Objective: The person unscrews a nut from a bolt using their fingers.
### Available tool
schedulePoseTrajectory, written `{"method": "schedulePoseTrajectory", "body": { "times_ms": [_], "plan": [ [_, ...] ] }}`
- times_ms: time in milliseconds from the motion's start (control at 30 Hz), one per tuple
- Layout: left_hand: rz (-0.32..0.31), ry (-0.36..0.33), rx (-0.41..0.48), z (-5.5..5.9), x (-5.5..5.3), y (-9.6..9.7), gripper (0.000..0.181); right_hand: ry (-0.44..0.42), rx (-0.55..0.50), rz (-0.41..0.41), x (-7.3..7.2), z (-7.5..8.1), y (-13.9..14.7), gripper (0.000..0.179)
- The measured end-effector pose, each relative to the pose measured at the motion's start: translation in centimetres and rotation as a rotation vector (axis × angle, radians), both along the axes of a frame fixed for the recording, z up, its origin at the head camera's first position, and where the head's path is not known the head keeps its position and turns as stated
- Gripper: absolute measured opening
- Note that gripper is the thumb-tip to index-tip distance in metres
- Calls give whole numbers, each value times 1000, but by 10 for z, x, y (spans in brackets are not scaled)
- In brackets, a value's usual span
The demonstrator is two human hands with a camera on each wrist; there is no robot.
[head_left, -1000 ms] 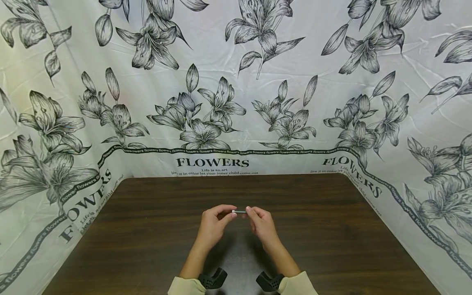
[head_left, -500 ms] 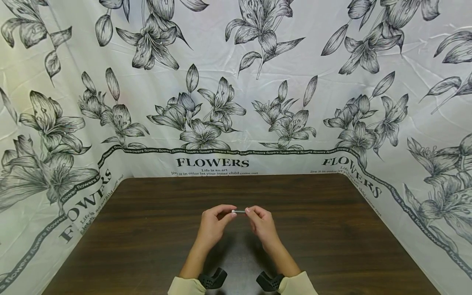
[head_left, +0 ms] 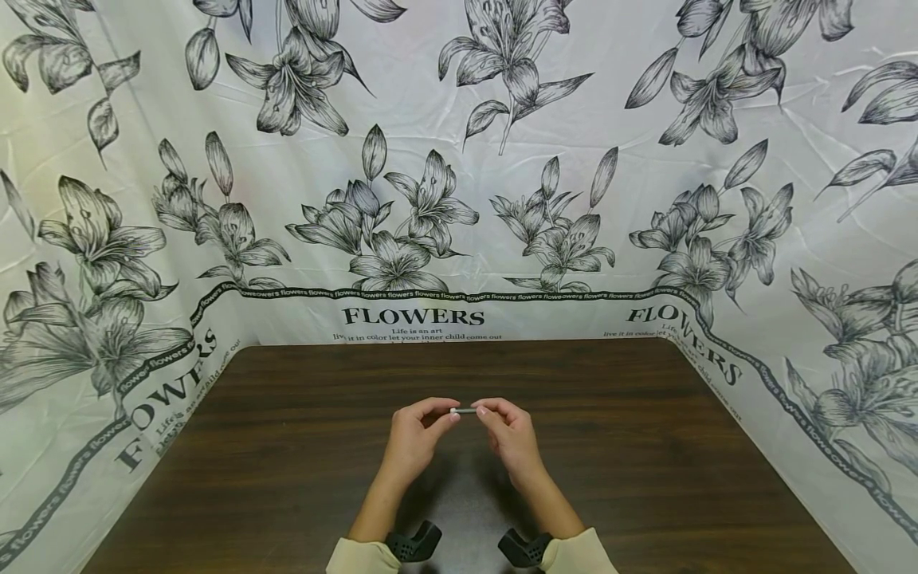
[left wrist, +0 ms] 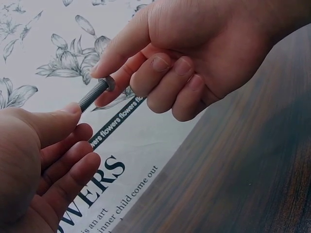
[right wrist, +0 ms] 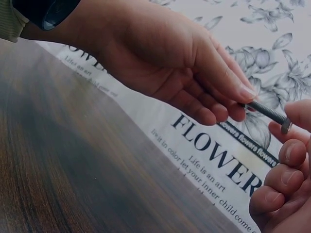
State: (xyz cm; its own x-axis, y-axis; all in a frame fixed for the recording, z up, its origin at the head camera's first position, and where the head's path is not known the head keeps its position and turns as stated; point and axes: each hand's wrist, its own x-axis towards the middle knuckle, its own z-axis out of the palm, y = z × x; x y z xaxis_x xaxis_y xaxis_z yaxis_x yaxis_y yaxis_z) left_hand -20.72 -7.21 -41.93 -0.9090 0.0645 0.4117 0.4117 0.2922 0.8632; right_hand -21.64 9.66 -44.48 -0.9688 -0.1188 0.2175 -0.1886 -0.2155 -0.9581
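Observation:
Between the two hands, a grey metal bolt is held level above the table. My left hand pinches its threaded end between thumb and forefinger; in the left wrist view that thumb lies along the bolt's thread, with the other fingers loosely bent below. Thumb and forefinger of my right hand are at the bolt's round head, one on either side. The right hand's remaining fingers curl in toward the palm. Part of the thread is hidden under the left fingertips.
A dark brown wooden table lies beneath the hands. White cloth printed with black lilies and lettering surrounds its back and sides. Each wrist wears a black device, the left band and the right band, near pale yellow sleeves.
The right thumb and forefinger have shifted slightly around their end of the bolt and spread a little. The left hand and the bolt stay nearly in place.

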Motion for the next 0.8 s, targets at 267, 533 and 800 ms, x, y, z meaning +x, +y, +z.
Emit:
{"method": "schedulePoseTrajectory", "body": {
  "times_ms": [267, 533, 800],
  "plan": [
    [3, 9, 9, -24, -16, -3, 15, 21, 7, 8, 0, 0, 0, 20],
    [-20, 12, 27, -37, -24, -6, 13, 47, -2, 27, 0, -1, 2, 21],
    [-17, 7, 21, -37, -23, -6, 13, 86, -11, 18, -12, -21, 3, 21]
  ]
}}
